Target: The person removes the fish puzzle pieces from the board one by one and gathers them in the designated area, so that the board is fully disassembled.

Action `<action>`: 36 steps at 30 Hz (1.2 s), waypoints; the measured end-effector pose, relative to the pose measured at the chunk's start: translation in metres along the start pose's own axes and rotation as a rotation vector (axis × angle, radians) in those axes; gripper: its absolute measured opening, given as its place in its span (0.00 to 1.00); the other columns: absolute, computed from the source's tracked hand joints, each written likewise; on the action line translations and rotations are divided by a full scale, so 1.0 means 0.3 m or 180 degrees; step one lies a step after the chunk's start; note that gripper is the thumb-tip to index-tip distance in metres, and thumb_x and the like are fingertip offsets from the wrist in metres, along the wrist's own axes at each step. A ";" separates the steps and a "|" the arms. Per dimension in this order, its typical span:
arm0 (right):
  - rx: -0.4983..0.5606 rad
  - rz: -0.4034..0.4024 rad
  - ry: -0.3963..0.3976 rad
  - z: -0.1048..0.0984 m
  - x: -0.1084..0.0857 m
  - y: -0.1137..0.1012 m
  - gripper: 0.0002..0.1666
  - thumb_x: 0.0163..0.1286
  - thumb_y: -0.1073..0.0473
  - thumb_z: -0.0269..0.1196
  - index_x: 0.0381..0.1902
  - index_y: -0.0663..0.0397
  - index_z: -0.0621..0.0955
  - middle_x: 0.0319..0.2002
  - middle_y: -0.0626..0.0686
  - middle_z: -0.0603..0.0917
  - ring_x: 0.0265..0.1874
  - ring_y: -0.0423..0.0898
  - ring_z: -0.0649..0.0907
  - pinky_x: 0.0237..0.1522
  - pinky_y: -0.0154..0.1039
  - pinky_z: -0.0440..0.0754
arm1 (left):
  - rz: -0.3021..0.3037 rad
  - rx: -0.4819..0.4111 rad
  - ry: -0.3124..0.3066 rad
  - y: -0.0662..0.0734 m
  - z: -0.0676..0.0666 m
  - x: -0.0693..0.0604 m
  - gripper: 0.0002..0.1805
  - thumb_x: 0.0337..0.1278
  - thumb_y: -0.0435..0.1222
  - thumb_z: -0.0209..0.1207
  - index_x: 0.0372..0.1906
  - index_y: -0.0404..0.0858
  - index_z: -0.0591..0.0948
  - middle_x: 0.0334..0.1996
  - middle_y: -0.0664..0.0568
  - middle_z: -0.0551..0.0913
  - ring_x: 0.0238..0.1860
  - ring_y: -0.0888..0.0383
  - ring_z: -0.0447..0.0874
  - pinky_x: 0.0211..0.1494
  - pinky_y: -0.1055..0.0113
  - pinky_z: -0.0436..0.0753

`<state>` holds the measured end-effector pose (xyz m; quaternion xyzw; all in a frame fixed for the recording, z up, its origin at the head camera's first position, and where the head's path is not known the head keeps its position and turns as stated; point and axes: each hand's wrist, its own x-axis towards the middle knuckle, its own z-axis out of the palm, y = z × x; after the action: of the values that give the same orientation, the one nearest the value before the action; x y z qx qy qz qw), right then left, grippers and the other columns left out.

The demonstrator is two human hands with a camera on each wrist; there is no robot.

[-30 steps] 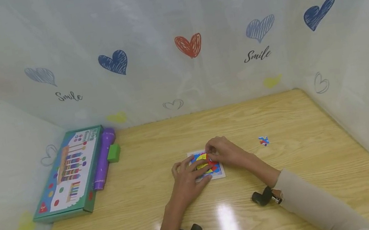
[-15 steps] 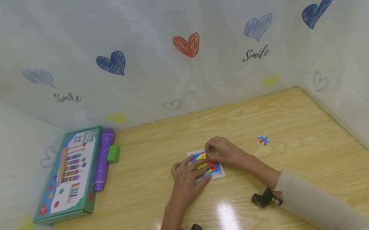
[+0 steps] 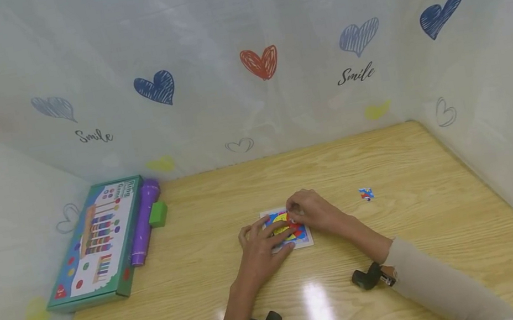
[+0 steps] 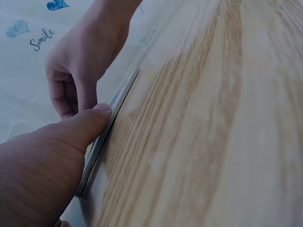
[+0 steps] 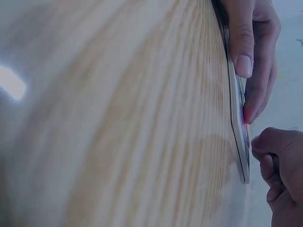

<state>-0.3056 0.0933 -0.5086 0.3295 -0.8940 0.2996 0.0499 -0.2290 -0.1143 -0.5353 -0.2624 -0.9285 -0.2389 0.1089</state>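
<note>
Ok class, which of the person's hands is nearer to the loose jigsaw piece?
The right hand: it is at the jigsaw board, left of the loose jigsaw piece. The left hand is farther left, over the board's left side.

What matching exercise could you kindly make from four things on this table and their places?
Things:
1. puzzle board
2. loose puzzle piece
3. purple tube
4. game box

Places:
A. between the game box and the green block
B. beneath the fingers of the left hand
C. farthest left of the four
D. to the right of the right hand

Pairs: 1-B, 2-D, 3-A, 4-C
</note>
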 end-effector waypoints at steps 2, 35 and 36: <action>-0.0070 0.0021 -0.0019 0.000 0.002 0.001 0.04 0.65 0.63 0.70 0.37 0.54 0.85 0.36 0.47 0.86 0.37 0.44 0.80 0.50 0.49 0.76 | -0.0002 -0.0007 0.0001 0.001 -0.001 0.000 0.19 0.66 0.52 0.62 0.59 0.56 0.85 0.63 0.62 0.78 0.72 0.47 0.61 0.65 0.37 0.53; -0.0176 0.0067 0.0081 -0.091 -0.037 0.029 0.03 0.63 0.66 0.69 0.35 0.57 0.86 0.35 0.48 0.87 0.38 0.44 0.84 0.44 0.40 0.83 | 0.0060 -0.0009 0.0016 0.013 -0.011 0.004 0.18 0.66 0.51 0.62 0.58 0.56 0.85 0.62 0.64 0.79 0.71 0.45 0.63 0.64 0.36 0.55; -0.0174 0.0057 0.0093 -0.097 -0.040 0.032 0.03 0.63 0.66 0.69 0.35 0.57 0.86 0.35 0.49 0.87 0.38 0.45 0.84 0.44 0.40 0.83 | 0.0059 -0.0010 0.0028 0.011 -0.011 0.003 0.18 0.66 0.50 0.62 0.58 0.56 0.85 0.61 0.64 0.79 0.71 0.45 0.64 0.64 0.36 0.55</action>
<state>-0.3053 0.1224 -0.4934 0.3155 -0.9039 0.2802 0.0693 -0.2277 -0.1130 -0.5308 -0.2701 -0.9252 -0.2405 0.1147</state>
